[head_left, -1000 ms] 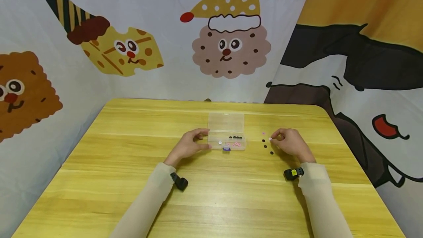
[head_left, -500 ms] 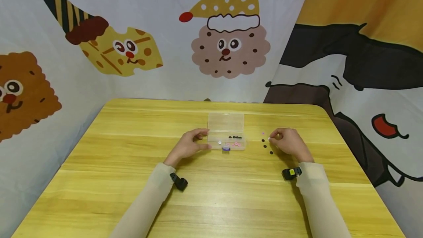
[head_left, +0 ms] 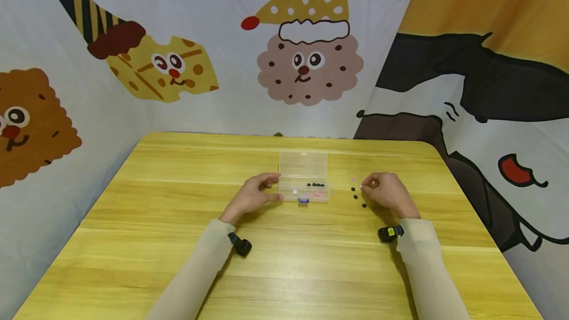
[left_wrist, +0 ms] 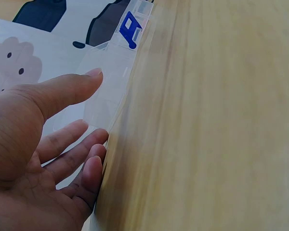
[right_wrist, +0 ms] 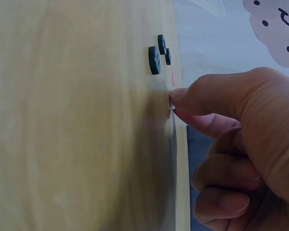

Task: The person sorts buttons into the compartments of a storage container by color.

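- While the left hand [head_left: 251,195] rested on the bench [head_left: 133,241], its fingers [left_wrist: 77,154] lay loosely curved against the left end of the clear plastic box [head_left: 304,179], thumb near the box's wall — touching it, with no firm clasp that the left wrist view could confirm.
- Just to the right of those fingers, inside the box's front tray, sat a white bead [head_left: 295,192], a few pink beads [head_left: 316,194] and a row of black beads [head_left: 315,184]; a small blue clasp [head_left: 304,201] marked the box's front edge.
- Beyond the left fingers, the box's open lid [head_left: 304,164] lay flat toward the wall.
- As for the right hand [head_left: 387,193], its thumb and forefinger [right_wrist: 202,98] were pinched together at the bench surface; something tiny and pale seemed caught at the tips, though what it was could not be told.
- Just left of the right fingertips lay three loose black beads [head_left: 357,197] — well apart from the box — and a single pink bead [head_left: 353,180] lay a little beyond them.
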The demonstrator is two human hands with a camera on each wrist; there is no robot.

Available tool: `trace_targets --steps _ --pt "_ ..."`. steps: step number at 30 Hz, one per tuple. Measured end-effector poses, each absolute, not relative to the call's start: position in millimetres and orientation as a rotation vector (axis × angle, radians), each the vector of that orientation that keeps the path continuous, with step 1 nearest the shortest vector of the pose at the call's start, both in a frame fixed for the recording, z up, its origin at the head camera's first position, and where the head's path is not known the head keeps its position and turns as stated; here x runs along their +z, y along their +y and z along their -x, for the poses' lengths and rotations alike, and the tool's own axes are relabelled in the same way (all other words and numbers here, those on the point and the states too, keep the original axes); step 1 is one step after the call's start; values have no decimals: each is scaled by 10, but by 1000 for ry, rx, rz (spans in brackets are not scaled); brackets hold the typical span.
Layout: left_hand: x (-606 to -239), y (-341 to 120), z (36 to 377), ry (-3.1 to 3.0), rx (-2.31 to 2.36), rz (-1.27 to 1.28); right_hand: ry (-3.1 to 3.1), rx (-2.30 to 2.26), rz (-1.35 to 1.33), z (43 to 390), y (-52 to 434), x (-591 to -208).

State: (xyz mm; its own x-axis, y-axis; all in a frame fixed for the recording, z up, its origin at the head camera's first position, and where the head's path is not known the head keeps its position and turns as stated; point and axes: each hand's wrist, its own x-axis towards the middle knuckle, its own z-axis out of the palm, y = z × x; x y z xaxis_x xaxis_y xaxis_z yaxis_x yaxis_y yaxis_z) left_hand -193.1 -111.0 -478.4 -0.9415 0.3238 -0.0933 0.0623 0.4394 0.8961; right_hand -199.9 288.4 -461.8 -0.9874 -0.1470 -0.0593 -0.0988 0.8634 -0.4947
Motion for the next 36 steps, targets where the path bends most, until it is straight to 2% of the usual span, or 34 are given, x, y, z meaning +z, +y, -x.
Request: trace_targets --steps 36 --pt "-4773 -1114 1933 2437 1497 -345 2908 -761 178 2005 2900 -4604"
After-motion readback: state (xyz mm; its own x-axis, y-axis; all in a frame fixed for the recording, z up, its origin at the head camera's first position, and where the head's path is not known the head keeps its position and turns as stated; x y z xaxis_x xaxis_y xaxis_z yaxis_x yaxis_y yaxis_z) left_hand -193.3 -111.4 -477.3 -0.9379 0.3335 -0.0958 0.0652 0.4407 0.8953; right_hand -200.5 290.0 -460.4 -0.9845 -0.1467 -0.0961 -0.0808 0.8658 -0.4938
